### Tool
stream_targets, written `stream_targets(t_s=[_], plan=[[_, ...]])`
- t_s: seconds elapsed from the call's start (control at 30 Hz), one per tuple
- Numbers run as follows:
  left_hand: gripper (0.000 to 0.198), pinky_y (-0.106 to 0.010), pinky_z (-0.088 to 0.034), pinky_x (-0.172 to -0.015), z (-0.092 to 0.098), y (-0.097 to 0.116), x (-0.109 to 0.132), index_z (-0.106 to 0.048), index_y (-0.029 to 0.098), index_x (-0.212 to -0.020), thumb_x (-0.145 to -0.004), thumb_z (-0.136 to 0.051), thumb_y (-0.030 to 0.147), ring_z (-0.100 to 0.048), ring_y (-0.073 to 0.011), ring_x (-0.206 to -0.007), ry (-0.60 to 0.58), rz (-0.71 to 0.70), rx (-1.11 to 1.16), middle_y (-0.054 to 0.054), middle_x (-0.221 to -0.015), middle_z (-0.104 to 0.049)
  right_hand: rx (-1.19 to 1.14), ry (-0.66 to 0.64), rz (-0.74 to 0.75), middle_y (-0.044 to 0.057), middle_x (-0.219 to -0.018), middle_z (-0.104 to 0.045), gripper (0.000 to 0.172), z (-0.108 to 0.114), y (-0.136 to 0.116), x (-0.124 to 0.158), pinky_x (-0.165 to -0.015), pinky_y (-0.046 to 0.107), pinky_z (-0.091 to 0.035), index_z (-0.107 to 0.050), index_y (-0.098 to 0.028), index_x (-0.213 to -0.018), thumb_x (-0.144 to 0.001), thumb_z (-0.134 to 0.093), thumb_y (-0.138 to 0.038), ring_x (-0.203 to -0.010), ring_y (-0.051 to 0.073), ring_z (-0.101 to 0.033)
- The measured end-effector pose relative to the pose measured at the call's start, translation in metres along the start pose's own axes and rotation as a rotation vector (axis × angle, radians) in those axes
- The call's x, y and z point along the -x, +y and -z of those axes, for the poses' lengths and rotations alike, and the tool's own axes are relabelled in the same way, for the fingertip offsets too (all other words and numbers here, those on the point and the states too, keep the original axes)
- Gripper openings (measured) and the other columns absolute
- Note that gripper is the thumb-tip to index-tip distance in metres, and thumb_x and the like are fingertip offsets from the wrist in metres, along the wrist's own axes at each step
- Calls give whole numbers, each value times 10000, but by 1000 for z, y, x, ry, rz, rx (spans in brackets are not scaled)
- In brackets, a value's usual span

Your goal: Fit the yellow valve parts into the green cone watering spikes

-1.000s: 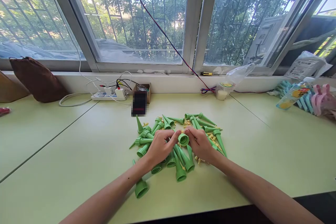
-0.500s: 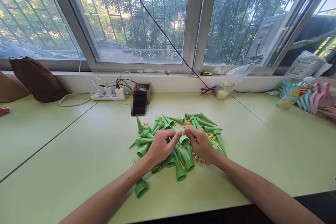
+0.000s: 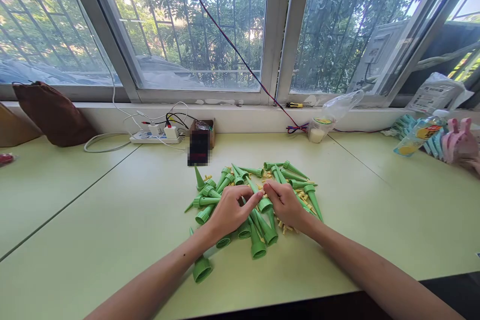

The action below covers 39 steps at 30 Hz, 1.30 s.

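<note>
A heap of green plastic cone spikes (image 3: 288, 176) with small yellow parts (image 3: 284, 228) among them lies on the pale green table (image 3: 112, 220). Both of my hands meet over the middle of the heap. My left hand (image 3: 228, 211) is closed, its thumb and fingers pinching one green cone (image 3: 264, 203) near its wide end. My right hand (image 3: 287, 203) is closed too, its fingertips pressed to the same cone from the right. One cone (image 3: 201, 267) lies apart near my left forearm.
Along the window sill stand a white power strip (image 3: 153, 136) with cables, a small box (image 3: 202, 146), a brown bag (image 3: 54, 112) at the left and a plastic bag with a white jar (image 3: 322, 127). Packets and pink and blue items (image 3: 438, 140) sit at the right.
The green cone between my fingers has tilted, its wide open end turning down toward the heap. Both hands stay in the same place.
</note>
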<state>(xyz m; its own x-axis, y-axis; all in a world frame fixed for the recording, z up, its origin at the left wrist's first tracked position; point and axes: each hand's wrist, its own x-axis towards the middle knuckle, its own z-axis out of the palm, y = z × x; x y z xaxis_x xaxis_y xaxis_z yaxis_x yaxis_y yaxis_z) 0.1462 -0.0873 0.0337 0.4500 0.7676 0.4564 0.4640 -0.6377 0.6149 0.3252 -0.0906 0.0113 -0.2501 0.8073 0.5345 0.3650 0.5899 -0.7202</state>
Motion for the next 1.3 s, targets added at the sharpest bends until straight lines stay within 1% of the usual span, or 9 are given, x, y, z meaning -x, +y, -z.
stream_targets(t_s=[0.13,0.2,0.3,0.53,0.67,0.73,0.83,1.13,1.3], plan=[[363,-243,-337,-563,-4,5,4,-471,180,-637,-889,-599,407,-423,-110,-548,-30,-22,-33,35,-584,-506,26,-46,14,-51,-594,-337,383,-1,3,0,-536,267,-237,-309,-211,-664,-1015,-369,-352,-546,115,-266],[367,-242,-309,-537,-6,8,5,-421,187,-618,-922,-538,355,-366,-103,-516,-35,-23,-26,49,-542,-446,28,-40,15,-54,-586,-329,372,-2,3,0,-530,266,-231,-305,-211,-660,-1007,-379,-326,-544,115,-260],[344,-244,-299,-540,-7,10,6,-397,190,-633,-924,-523,324,-352,-102,-525,-30,-24,-23,53,-554,-429,5,-2,3,-49,-594,-341,372,-3,1,0,-530,265,-240,-315,-211,-657,-1006,-382,-324,-553,118,-281],[402,-245,-268,-520,0,4,-1,-354,189,-622,-936,-514,381,-334,-95,-518,75,47,35,59,-543,-369,-90,-15,-67,-43,-579,-437,338,-3,-8,2,-528,254,-328,-429,-210,-712,-1023,-396,-340,-516,115,-388],[425,-241,-254,-491,2,0,-3,-358,191,-621,-949,-492,426,-336,-93,-514,110,132,167,57,-557,-328,-96,-62,9,-14,-687,-540,190,0,-12,1,-569,249,-390,-602,-191,-988,-1009,-446,-298,-580,127,-477],[430,-235,-263,-475,3,-3,-4,-364,193,-628,-949,-493,449,-352,-89,-492,110,178,262,61,-548,-328,-92,-87,31,-9,-712,-566,209,1,-12,1,-579,249,-407,-605,-197,-1123,-1008,-449,-273,-593,129,-503],[437,-225,-284,-455,4,-4,-4,-372,195,-632,-935,-518,475,-373,-83,-462,99,228,377,67,-531,-341,-75,-104,50,-11,-713,-585,234,1,-11,0,-598,252,-424,-592,-209,-1186,-1011,-442,-245,-598,131,-522],[433,-218,-291,-459,4,-2,-5,-407,184,-644,-924,-533,489,-354,-78,-482,78,283,466,64,-569,-316,-79,-102,47,-26,-697,-605,116,0,-8,0,-629,243,-443,-547,-211,-1072,-1007,-457,-244,-601,124,-544],[439,-235,-241,-479,4,-6,-4,-358,190,-625,-943,-507,454,-298,-85,-512,91,192,363,60,-581,-273,-77,-135,50,-32,-659,-568,186,-1,-5,0,-633,237,-422,-554,-207,-912,-1024,-423,-275,-581,112,-507]])
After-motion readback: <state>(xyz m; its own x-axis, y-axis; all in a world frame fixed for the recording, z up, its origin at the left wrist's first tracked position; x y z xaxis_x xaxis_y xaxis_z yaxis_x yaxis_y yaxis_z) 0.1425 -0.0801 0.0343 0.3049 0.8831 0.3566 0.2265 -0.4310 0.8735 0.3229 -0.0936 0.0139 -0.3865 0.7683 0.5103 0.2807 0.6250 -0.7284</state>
